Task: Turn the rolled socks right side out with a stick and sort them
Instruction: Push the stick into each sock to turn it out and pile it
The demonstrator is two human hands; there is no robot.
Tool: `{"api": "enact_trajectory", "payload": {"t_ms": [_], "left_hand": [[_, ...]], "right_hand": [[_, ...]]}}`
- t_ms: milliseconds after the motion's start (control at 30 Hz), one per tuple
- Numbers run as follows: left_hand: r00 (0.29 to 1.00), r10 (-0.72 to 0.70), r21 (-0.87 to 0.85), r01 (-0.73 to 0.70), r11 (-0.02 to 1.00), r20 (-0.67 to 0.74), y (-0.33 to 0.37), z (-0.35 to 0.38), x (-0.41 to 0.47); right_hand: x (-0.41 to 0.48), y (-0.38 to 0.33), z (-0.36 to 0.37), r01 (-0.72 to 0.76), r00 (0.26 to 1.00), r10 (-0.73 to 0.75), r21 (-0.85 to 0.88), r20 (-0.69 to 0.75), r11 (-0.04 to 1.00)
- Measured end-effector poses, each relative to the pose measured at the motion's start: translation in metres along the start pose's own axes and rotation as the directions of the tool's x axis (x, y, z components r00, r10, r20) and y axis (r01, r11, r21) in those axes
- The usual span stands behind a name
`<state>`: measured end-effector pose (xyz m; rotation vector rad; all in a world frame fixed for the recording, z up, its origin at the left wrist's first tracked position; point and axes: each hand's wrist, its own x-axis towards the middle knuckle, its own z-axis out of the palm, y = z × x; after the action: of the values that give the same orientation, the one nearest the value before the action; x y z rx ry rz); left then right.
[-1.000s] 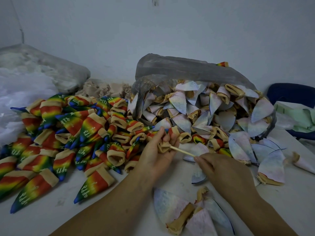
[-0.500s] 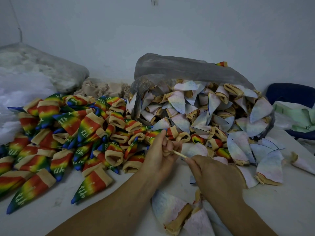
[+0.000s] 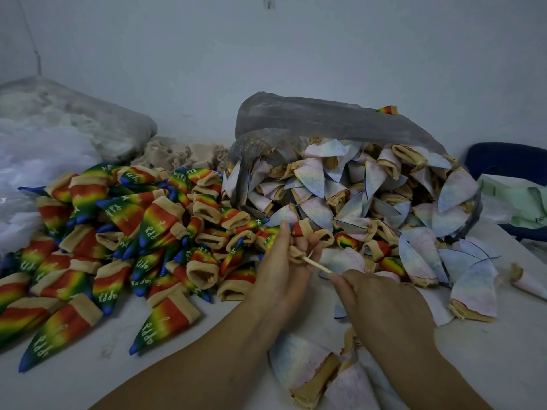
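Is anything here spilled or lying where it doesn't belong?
Yes: pale socks spill from the open plastic bag across the table. One rainbow sock sits alone on top of the bag, far from the rainbow pile on the left, and other rainbow socks lie among the pale ones.

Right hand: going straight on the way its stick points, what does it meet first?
The right hand pinches the stick, aimed up-left into the bunched sock that the left hand grips. It would probably meet that sock first, though depth is hard to judge.
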<state>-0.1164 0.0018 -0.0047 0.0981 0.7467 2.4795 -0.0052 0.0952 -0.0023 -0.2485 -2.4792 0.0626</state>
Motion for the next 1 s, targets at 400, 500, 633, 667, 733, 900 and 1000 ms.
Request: {"api": "enact_trajectory", "payload": {"t_ms": [400, 500, 633, 667, 733, 900, 1000], "left_hand": [[0.996, -0.003, 0.163, -0.011, 0.987, 0.088, -0.003, -0.005, -0.003], [0.995, 0.001, 0.207, -0.022, 0.978, 0.101, 0.0, -0.006, -0.002], [0.995, -0.043, 0.166, 0.027, 0.986, 0.094, 0.003, -0.008, -0.001], [0.994, -0.057, 0.145, 0.043, 0.988, 0.095, 0.004, -0.008, 0.0], [0.995, -0.049, 0.157, 0.035, 0.987, 0.086, 0.006, -0.01, 0.001], [0.999, 0.044, 0.219, -0.045, 0.975, 0.013, 0.005, -0.014, 0.005], [0.999, 0.041, 0.251, -0.043, 0.967, 0.013, 0.006, -0.014, 0.004]], "right_hand": [[0.001, 0.006, 0.003, -0.059, 0.992, 0.048, 0.093, 0.115, 0.994], [0.003, 0.011, 0.002, -0.076, 0.994, 0.067, 0.108, 0.084, 0.991], [0.004, 0.015, -0.001, -0.089, 0.99, 0.072, 0.139, 0.121, 0.986], [0.004, 0.016, -0.001, -0.091, 0.989, 0.071, 0.15, 0.13, 0.985], [0.003, 0.019, 0.0, -0.096, 0.988, 0.074, 0.161, 0.137, 0.982], [0.005, 0.027, -0.003, -0.078, 0.989, 0.06, 0.132, 0.137, 0.988], [0.009, 0.036, -0.009, -0.101, 0.986, 0.08, 0.143, 0.146, 0.985]]}}
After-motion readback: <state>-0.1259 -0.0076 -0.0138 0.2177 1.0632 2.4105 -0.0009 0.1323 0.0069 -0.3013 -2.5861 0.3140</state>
